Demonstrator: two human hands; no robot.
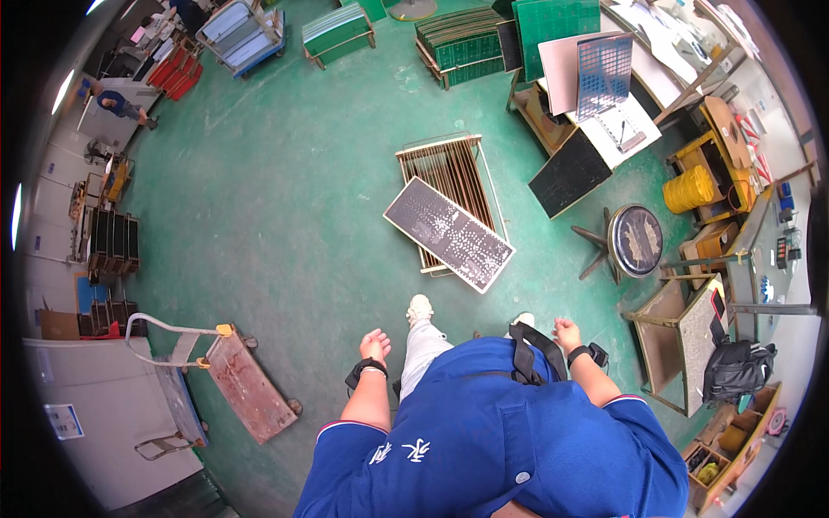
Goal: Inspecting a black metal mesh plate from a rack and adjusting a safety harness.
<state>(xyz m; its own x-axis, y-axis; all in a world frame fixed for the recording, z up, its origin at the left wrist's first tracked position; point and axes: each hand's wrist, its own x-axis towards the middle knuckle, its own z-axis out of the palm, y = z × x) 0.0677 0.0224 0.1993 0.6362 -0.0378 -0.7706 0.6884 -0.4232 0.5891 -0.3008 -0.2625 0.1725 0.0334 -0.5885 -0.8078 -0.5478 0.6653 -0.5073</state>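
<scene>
My left hand [375, 345] hangs in front of my body, its fingers loosely bent and a little apart, with nothing in it. Over on the other side, my right hand [566, 334] is likewise empty, fingers loosely curled. Each wrist wears a black strap with a small device. On the floor ahead of my feet, a dark, flat rectangular panel [449, 235] with a pale frame and white speckles lies aslant. It rests across a wire-sided rack [442, 164] filled with several upright brown boards. Neither hand touches the panel or the rack.
A round stool [635, 241] stands right of the rack, near a white-topped table [629, 129] holding boards. A wooden cabinet [682, 345] is at my right. On the left sits a platform trolley [250, 384]. Green board stacks [466, 56] line the back; a person [112, 102] is far left.
</scene>
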